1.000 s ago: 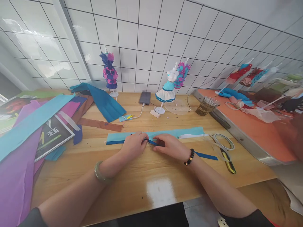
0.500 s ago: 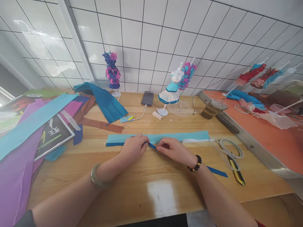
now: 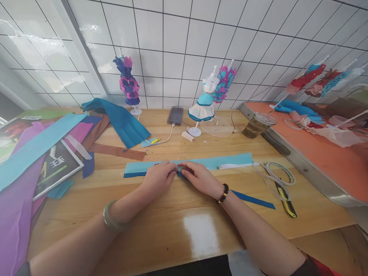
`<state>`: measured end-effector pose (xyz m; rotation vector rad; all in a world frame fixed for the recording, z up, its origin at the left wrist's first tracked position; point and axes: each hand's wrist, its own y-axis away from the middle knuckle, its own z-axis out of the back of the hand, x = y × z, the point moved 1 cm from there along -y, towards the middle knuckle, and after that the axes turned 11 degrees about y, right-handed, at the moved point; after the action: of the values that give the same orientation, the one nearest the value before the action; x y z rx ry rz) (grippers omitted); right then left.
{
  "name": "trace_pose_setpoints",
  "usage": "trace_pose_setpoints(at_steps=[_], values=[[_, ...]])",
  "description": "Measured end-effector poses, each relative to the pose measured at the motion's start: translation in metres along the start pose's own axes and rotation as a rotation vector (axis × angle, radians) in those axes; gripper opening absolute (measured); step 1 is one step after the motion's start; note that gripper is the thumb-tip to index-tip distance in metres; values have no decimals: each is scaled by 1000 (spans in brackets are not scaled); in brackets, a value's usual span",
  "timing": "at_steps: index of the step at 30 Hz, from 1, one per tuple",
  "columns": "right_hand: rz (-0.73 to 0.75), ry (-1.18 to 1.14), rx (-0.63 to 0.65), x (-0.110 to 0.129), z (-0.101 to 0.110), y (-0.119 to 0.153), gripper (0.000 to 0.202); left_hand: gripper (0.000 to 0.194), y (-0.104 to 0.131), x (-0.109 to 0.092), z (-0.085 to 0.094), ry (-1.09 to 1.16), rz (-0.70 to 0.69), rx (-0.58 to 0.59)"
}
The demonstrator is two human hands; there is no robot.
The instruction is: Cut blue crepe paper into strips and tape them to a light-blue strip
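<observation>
A long light blue strip (image 3: 232,160) lies across the table, with a narrow dark blue strip (image 3: 253,199) along its near left edge. The dark blue strip's loose right end slants away over the wood. My left hand (image 3: 159,177) pinches the dark blue strip against the light blue one near the middle. Right beside it, my right hand (image 3: 198,178) has its fingertips closed on the same dark strip, close to the left fingertips. White tape (image 3: 238,166) runs along the right part of the light blue strip.
Tape roll (image 3: 291,177) and yellow cutter (image 3: 289,207) lie right. Behind stand a lidded cup (image 3: 258,124), dressed doll stands (image 3: 201,111) and a dark device (image 3: 175,115). Coloured cloth (image 3: 21,214) and a magazine (image 3: 69,165) cover the left. An orange surface (image 3: 324,157) adjoins right.
My right hand has moved left along the dark blue strip, up to my left hand. The view has shifted slightly.
</observation>
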<state>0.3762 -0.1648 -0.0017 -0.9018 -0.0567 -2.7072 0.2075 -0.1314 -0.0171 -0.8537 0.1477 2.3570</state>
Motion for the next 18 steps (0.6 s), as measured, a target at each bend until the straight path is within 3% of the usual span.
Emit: trace_pose_setpoints(at_steps=[18], values=[[-83, -168, 110, -7, -2, -1, 37, 19, 0, -1, 2, 17, 17, 8]])
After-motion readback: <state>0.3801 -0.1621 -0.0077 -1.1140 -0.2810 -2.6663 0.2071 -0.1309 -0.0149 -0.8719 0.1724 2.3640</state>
